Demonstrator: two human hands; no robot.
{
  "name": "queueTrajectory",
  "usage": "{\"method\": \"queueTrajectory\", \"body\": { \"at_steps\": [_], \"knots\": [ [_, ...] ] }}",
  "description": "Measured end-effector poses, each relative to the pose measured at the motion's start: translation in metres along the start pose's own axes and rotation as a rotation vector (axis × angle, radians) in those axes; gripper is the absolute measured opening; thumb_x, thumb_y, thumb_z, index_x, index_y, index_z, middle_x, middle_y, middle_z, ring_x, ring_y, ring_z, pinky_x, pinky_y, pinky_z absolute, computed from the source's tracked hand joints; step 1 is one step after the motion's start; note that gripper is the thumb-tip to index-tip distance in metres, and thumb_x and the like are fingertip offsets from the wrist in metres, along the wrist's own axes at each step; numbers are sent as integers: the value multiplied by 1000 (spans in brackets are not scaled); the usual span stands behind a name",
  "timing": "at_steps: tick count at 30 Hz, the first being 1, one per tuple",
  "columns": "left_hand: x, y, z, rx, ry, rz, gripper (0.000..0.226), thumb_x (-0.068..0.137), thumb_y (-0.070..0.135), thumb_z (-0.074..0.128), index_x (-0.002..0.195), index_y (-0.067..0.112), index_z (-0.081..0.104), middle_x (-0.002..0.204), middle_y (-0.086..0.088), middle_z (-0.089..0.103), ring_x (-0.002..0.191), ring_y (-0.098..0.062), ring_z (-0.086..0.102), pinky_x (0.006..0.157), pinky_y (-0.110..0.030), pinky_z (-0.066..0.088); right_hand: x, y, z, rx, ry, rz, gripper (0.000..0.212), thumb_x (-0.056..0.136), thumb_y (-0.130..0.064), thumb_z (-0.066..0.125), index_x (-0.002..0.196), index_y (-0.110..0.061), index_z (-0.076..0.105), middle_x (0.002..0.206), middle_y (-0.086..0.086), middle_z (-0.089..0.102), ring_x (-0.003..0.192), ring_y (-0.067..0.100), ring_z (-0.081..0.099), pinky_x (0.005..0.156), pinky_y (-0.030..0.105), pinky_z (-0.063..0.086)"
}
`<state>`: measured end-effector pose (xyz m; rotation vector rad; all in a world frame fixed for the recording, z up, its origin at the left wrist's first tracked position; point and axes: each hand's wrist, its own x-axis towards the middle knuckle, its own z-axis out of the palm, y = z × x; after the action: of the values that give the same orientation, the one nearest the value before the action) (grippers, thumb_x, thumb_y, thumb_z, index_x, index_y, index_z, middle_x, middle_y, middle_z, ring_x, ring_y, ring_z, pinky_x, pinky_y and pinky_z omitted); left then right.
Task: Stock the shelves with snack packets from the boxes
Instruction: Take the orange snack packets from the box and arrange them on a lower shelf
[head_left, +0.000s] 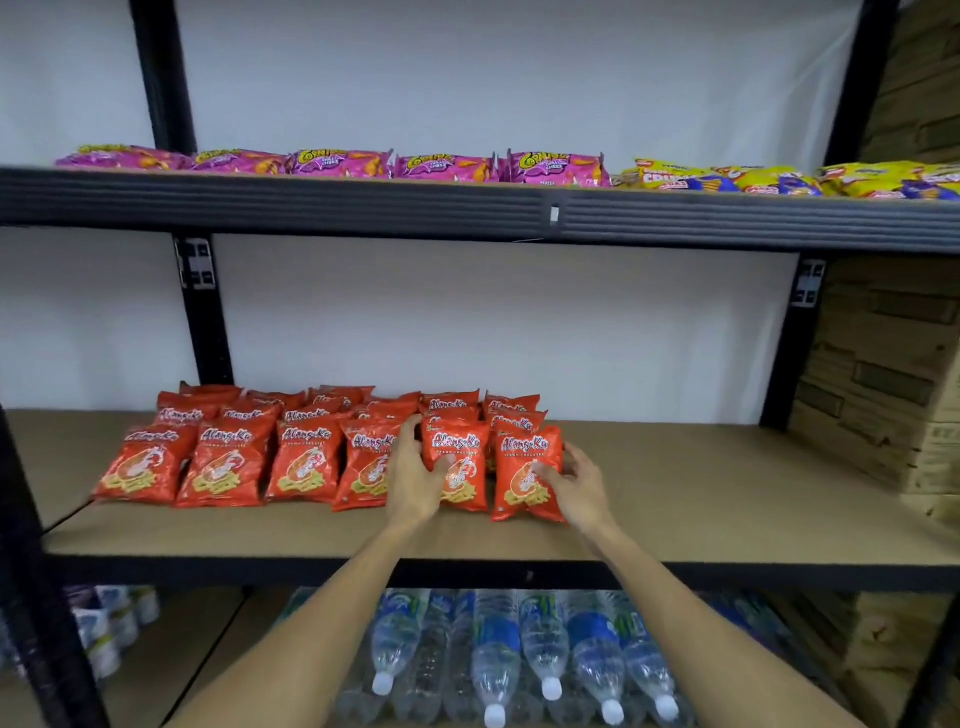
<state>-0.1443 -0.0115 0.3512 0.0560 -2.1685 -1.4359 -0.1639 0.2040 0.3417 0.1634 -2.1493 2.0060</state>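
Okay, eyes on the brown board middle shelf (675, 499): both hands are working the front row of glossy red foil snack packets (226, 467). My left hand (415, 483) grips the fifth red packet (457, 457) from its left edge, thumb across the front. My right hand (576, 486) pinches the sixth red packet (527, 467) from its right side, thumb on the print.

Both packets lean back, bottoms on the board, long axis rising from the shelf front toward the wall, just beside each other.

Here's what counts: the bare board lies to the right of the sixth packet, so I judge the right hand the nearer one for extending the row.

Tally: six red packets across the front. The rows behind overlap, so I can't count them cleanly. Up top are five pink snack packets (340, 162) and at least three yellow snack packets (769, 179). Below are clear plastic water bottles (545, 644), five white caps showing. Stacked brown cardboard (883, 374) stands at the right, with no open box in view.
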Motion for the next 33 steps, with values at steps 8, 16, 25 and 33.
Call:
{"method": "queueTrajectory", "body": {
  "at_steps": [8, 16, 25, 33],
  "knots": [
    [16, -22, 10, 105, 63, 128, 62, 92, 17, 70, 146, 23, 40, 138, -2, 53, 126, -21, 49, 107, -45, 44, 25, 22, 16, -104, 91, -79, 56, 91, -32, 71, 142, -20, 49, 122, -3, 65, 95, 4, 64, 86, 33, 57],
    [9, -39, 14, 171, 64, 177, 53, 97, 18, 62, 147, 19, 45, 138, -2, 40, 129, -16, 40, 106, -26, 31, 21, 34, 18, -75, 134, -137, 58, 90, -35, 72, 143, -22, 51, 122, -10, 67, 109, 4, 64, 95, 35, 56],
    [10, -42, 15, 232, 43, 208, 51, 99, 14, 57, 147, 20, 44, 140, -2, 39, 131, -17, 40, 109, -28, 33, 18, 33, 18, -116, 139, -138, 57, 92, -32, 70, 143, -19, 48, 121, -5, 64, 101, -1, 60, 80, 15, 51],
    [10, -45, 13, 207, 61, 192, 51, 99, 6, 53, 148, 19, 43, 142, -4, 40, 132, -21, 40, 113, -41, 37, 17, 30, 19, -68, 171, -102, 58, 92, -29, 70, 144, -18, 45, 124, 0, 63, 109, 15, 64, 90, 32, 56]
  ]
}}
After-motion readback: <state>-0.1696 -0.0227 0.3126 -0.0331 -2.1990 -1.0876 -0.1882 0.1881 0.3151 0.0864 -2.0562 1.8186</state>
